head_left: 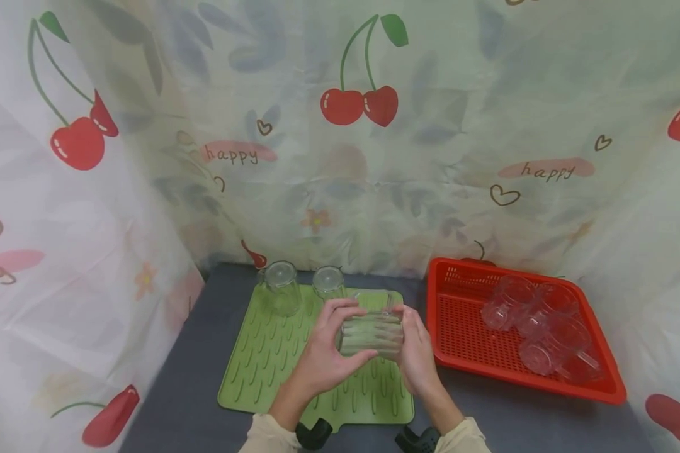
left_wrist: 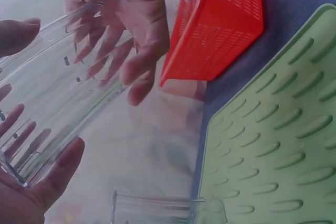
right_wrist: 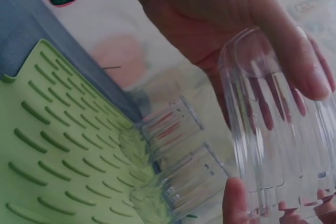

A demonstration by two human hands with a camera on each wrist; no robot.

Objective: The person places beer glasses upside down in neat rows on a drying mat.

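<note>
Both hands hold a clear glass mug (head_left: 371, 336) on its side above the green drying mat (head_left: 260, 371). My left hand (head_left: 323, 358) grips its left end, with the thumb along the near side and the fingers over the top. At the other end, the fingers of my right hand (head_left: 419, 352) curl against the glass. Ridged walls of the mug (right_wrist: 283, 145) show in the right wrist view, where the left hand (right_wrist: 226, 19) reaches down over it. In the left wrist view the right hand (left_wrist: 131, 35) appears behind the clear glass.
Two glass mugs, one at the mat's back left corner (head_left: 282, 292) and a second mug (head_left: 328, 283) beside it, stand upside down. A red plastic basket (head_left: 444, 314) to the right contains several clear mugs (head_left: 561, 340). A cherry-patterned curtain (head_left: 362, 189) surrounds the grey table (head_left: 170, 390).
</note>
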